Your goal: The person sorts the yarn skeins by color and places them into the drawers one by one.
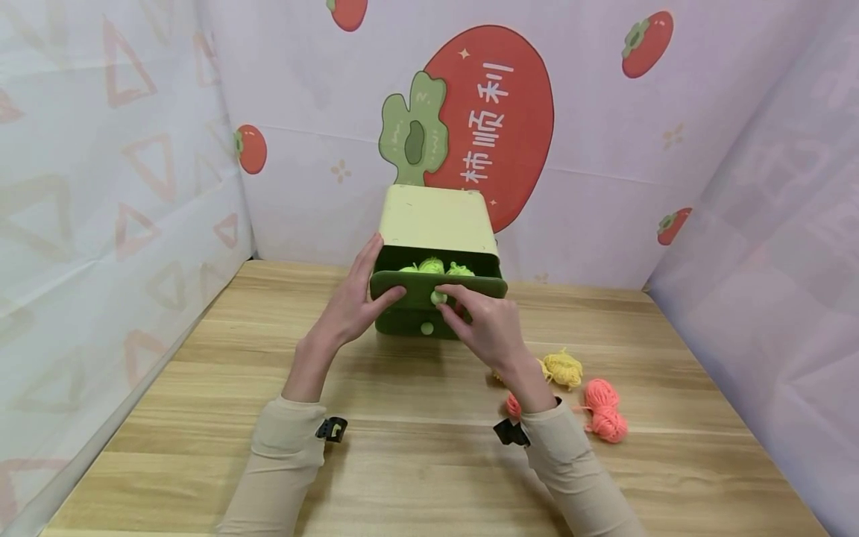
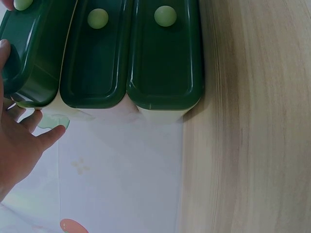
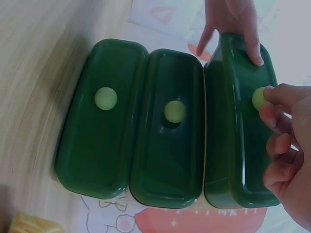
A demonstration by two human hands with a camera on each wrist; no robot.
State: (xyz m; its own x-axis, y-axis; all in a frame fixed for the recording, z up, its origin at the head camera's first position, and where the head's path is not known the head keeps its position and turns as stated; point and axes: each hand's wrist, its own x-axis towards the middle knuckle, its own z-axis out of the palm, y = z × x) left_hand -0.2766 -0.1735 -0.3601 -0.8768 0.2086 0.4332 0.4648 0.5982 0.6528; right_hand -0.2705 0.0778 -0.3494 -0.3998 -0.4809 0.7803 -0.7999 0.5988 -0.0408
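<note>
A small cabinet (image 1: 436, 216) with a cream top and green drawers stands at the back of the table. Its top drawer (image 1: 416, 298) is pulled part of the way out, and light green yarn balls (image 1: 431, 265) show inside. My right hand (image 1: 493, 328) pinches that drawer's round, pale green knob (image 3: 258, 98) between thumb and finger. On the left side, my left hand (image 1: 349, 302) has its thumb laid on the drawer front and its straight fingers along the side. The middle drawer (image 3: 167, 145) and bottom drawer (image 3: 99, 145) are closed.
Yellow yarn (image 1: 562, 369) lies on the table to the right, partly behind my right forearm. Nearer to me are coral yarn bundles (image 1: 604, 410). Printed cloth walls (image 1: 302, 209) rise at the back and both sides of the wooden table (image 1: 403, 462).
</note>
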